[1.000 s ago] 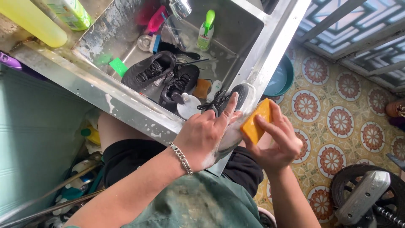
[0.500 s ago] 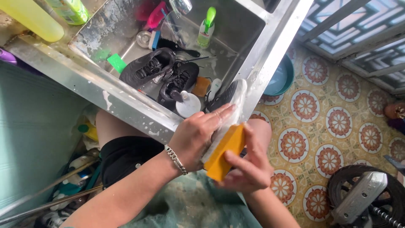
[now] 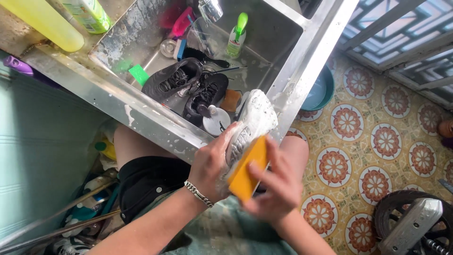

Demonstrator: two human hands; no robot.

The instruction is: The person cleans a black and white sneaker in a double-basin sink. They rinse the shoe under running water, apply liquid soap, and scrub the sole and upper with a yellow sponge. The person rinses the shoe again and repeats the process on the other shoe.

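Mid-frame, left hand [image 3: 214, 167] fingers clamped on a foamy white shoe [image 3: 252, 123], sole up; right hand [image 3: 278, 186] fingers pinching an orange sponge [image 3: 246, 170] against it.

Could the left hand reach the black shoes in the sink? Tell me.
Probably not right now: the left hand is gripping the soapy white shoe. The black shoes lie close, uncovered.

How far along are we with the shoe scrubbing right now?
In hand: the left hand holds a white shoe, coated in suds, over the sink edge, while the right hand presses a yellow sponge against it. Still waiting: two black shoes lie in the sink with no foam visible on them. I cannot see any finished, rinsed shoe.
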